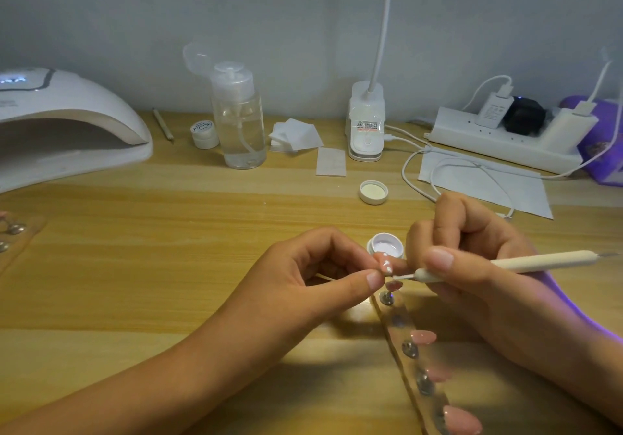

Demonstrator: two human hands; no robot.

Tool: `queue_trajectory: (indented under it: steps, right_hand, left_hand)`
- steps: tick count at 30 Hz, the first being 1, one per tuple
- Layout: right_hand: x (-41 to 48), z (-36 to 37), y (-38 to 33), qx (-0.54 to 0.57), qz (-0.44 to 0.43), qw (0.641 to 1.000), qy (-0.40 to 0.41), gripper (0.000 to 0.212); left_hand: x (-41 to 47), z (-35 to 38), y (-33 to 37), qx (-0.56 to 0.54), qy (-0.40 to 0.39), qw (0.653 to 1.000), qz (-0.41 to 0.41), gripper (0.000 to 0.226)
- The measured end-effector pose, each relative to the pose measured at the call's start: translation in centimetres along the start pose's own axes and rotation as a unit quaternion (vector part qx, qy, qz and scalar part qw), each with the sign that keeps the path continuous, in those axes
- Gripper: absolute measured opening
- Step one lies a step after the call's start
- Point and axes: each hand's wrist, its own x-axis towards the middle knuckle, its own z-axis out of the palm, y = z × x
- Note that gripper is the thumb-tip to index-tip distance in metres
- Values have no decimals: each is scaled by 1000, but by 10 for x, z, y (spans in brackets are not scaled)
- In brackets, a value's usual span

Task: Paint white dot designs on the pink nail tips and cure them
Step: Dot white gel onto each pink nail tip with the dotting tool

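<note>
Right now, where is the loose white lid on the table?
In the head view the white lid lies right of centre on the table, between the lamp base behind it and the open jar in front.

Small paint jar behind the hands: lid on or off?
Off. The jar shows its pale inside, and a white lid lies upturned on the table farther back.

Wooden desk [168, 198], far edge, left to right: wooden stick [162, 124], small white jar [205, 134], clear pump bottle [238, 121], stacked white wipes [295, 136], lamp base [366, 127], white cables [403, 169], paper sheet [526, 191], power strip [499, 146] holding chargers [494, 110], and a purple bag [603, 151] at the far right corner.
</note>
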Motion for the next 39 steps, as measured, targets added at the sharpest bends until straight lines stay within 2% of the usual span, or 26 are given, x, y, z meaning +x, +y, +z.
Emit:
queue_trajectory:
  steps: [2,7,11,14,19,23,29,34,39]
  right_hand:
    - [3,-5,0,32,6,999,34,18]
    - [13,-21,0,68,33,980,182,22]
    - [17,-29,2,103,54,967,226,25]
    - [18,-31,4,115,60,965,229,23]
    - [19,-31,5,106,62,967,221,22]
    - [18,-29,6,88,62,972,210,23]
    - [17,-27,6,61,60,979,187,16]
    - [16,-26,7,-10,25,985,172,16]
    - [16,-30,7,-130,-12,978,166,13]
  left_hand:
    - [0,1,1,-1,6,1000,-4,10]
    - [-2,1,3,-30,45,999,-4,14]
    - [-8,4,4,48,67,993,80,14]
    - [-10,7,4,169,62,973,147,10]
    - [-9,12,0,276,13,952,134,16]
    - [-7,14,0,370,10,913,171,15]
    - [-3,13,-3,380,9,910,166,8]
    - [-7,4,-5,407,-4,898,169,18]
    - [-10,7,-4,460,-50,857,228,11]
